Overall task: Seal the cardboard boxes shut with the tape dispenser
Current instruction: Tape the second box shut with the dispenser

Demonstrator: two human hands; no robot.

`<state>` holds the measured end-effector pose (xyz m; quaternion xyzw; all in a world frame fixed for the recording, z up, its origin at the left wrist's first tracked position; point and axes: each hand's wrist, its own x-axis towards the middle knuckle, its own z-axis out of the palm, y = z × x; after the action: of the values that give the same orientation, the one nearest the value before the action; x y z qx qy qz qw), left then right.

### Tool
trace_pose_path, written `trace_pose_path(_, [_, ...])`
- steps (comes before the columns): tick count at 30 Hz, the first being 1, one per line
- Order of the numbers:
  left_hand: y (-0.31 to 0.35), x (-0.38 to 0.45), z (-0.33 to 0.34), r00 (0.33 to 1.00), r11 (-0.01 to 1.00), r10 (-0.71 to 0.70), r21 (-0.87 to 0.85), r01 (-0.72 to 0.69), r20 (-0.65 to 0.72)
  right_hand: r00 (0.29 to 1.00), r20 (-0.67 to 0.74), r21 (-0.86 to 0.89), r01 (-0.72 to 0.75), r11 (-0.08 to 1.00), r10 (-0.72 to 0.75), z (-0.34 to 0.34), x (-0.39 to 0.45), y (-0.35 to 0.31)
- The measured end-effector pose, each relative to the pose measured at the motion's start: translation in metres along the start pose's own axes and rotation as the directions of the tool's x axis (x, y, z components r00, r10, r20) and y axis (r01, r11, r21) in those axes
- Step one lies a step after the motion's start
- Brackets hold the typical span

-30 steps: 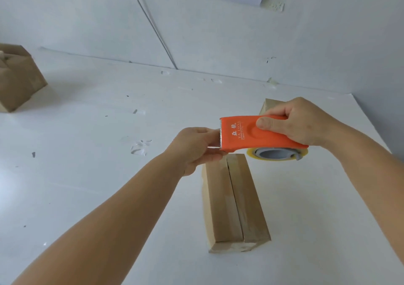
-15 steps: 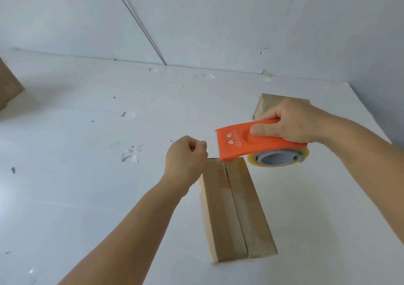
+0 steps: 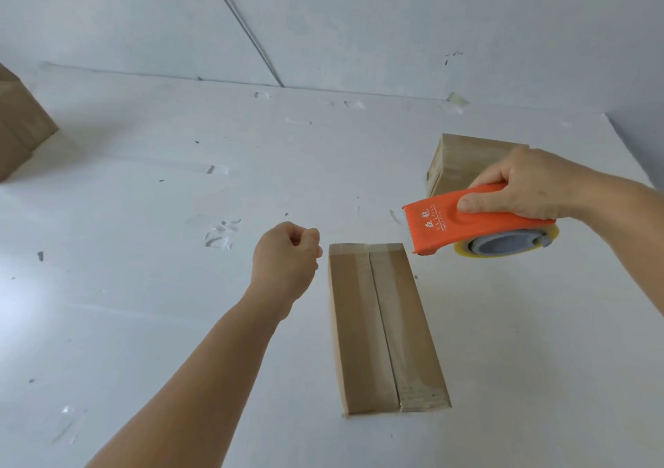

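Left hand (image 3: 285,262) now off the tape dispenser (image 3: 463,224), curled empty beside the long cardboard box (image 3: 384,327); right hand (image 3: 528,187) grips the dispenser.

**Boxes and dispenser on the desk**

A long, flat cardboard box (image 3: 386,327) is laid lengthwise on the desk, its two top flaps closed along a centre seam, with tape seen across its far end. A second box (image 3: 463,158) is set further back on the right. The orange dispenser (image 3: 463,225), loaded with a yellowish roll, is held above the desk between them, its toothed edge turned left.
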<state>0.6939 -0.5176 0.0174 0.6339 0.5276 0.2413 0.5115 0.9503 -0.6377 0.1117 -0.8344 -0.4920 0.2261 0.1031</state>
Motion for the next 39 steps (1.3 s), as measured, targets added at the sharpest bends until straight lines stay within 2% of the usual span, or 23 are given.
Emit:
trace_pose_path(13, [-0.016, 0.008, 0.006, 0.998, 0.999, -0.031, 0.010, 0.032, -0.061, 0.999, 0.048, -0.045, 0.006, 0.999, -0.004, 0.007, 0.017, -0.001])
trace_pose_path(18, [-0.030, 0.007, 0.021, 0.995, 0.995, -0.098, 0.004, 0.098, 0.003, 0.996, 0.080, -0.022, -0.029, 0.999, 0.031, 0.023, 0.023, 0.006])
trace_pose_path(23, [-0.035, 0.005, 0.028, 0.996, 0.996, -0.083, -0.020, 0.083, 0.035, 0.997, 0.069, 0.005, -0.038, 0.999, 0.038, 0.029, 0.026, 0.010])
trace_pose_path(27, [-0.039, 0.000, 0.029, 0.966, 0.971, -0.220, -0.066, 0.231, 0.137, 0.998, 0.056, -0.003, -0.030, 1.000, 0.030, 0.031, 0.026, 0.013])
trace_pose_path(29, [-0.039, -0.001, 0.029, 0.965, 0.973, -0.224, -0.025, 0.230, 0.137, 0.998, 0.056, -0.006, -0.027, 1.000, 0.027, 0.031, 0.026, 0.012])
trace_pose_path(32, [-0.031, 0.000, 0.026, 0.996, 0.987, -0.068, 0.150, 0.058, 0.064, 0.998, 0.057, 0.007, -0.021, 1.000, 0.021, 0.029, 0.024, 0.012])
trace_pose_path(33, [-0.027, -0.001, 0.025, 0.999, 0.981, 0.034, 0.193, -0.036, 0.013, 0.998, 0.058, 0.011, -0.018, 1.000, 0.018, 0.028, 0.023, 0.012])
trace_pose_path(35, [-0.020, -0.005, 0.023, 0.964, 0.941, 0.265, 0.226, -0.252, -0.027, 0.998, 0.054, 0.017, -0.017, 1.000, 0.016, 0.029, 0.020, 0.013])
trace_pose_path(37, [-0.018, -0.010, 0.024, 0.909, 0.857, 0.407, 0.308, -0.413, 0.085, 0.999, 0.047, 0.032, -0.021, 0.999, 0.019, 0.030, 0.017, 0.013])
trace_pose_path(39, [-0.019, -0.011, 0.024, 0.877, 0.773, 0.433, 0.416, -0.479, 0.207, 0.999, 0.048, 0.046, -0.018, 0.999, 0.016, 0.031, 0.014, 0.013])
